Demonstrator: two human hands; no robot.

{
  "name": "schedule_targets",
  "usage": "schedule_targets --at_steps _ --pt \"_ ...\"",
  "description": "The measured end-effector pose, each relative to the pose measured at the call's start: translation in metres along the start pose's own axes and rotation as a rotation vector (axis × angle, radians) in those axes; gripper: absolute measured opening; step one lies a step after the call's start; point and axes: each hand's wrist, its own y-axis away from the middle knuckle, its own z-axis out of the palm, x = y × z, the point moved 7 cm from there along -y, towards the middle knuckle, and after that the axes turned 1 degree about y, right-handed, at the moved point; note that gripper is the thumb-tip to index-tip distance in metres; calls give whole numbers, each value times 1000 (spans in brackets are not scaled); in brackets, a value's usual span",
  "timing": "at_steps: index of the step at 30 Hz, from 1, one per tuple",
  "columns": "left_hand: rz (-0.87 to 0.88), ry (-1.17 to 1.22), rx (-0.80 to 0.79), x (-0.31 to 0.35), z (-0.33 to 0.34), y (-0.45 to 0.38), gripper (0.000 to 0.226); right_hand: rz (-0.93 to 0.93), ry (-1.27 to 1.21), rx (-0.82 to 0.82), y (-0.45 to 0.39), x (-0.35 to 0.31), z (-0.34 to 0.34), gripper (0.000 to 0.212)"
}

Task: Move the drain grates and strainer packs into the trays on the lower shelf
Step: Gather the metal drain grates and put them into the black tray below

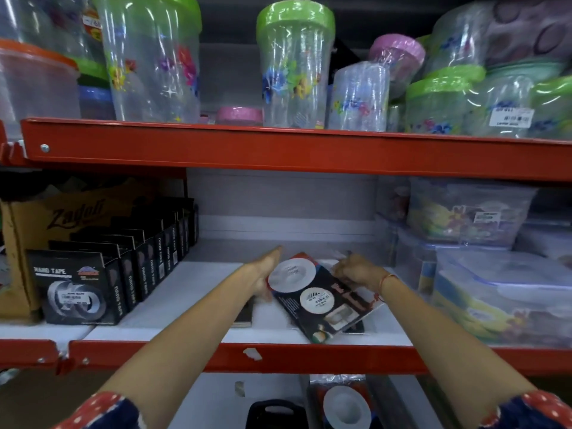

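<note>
Reaching into the middle shelf with both arms, the person is at the pick-up step: a strainer pack is being gathered for its trip down to the lower shelf.

Far left, a brown carton [37, 230] stands behind a row of black nano tape boxes [83, 286], none of it part of the job. Next comes the left hand [263, 274], stretched flat with the fingers straight and pointing into the shelf, its edge pressed against the left side of the strainer pack [322, 297]; it is spread, not clamped on anything. The pack, a dark card carrying two white round strainers, lies tilted on the white shelf board [185, 301], near the front edge. A second dark pack [244, 314] peeks out from under the left forearm.

The right hand [356, 270] is curled at the pack's far right corner, fingers drawn together as if pinching it; whether it truly has hold I cannot tell through the blur. Clear lidded containers [495, 292] crowd the right end.

Below the red rail, another strainer pack [346, 405] already rests on the lower shelf beside a black tray [272, 411].

The next move, I'd judge, calls for a firm pinch, then lifting the pack clear of the rail and lowering it.
</note>
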Motion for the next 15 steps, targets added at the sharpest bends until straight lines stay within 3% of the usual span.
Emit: schedule_targets --at_steps 5,8,11,15 --pt "239 75 69 20 7 -5 65 62 -347 26 3 14 -10 27" --pt "179 41 45 10 20 -11 65 94 -423 55 3 35 -14 15" --pt "101 -23 46 -2 30 -11 49 145 -387 59 -2 53 -7 5" --pt "96 21 -8 -1 44 -12 46 127 -264 89 -10 62 -10 40"
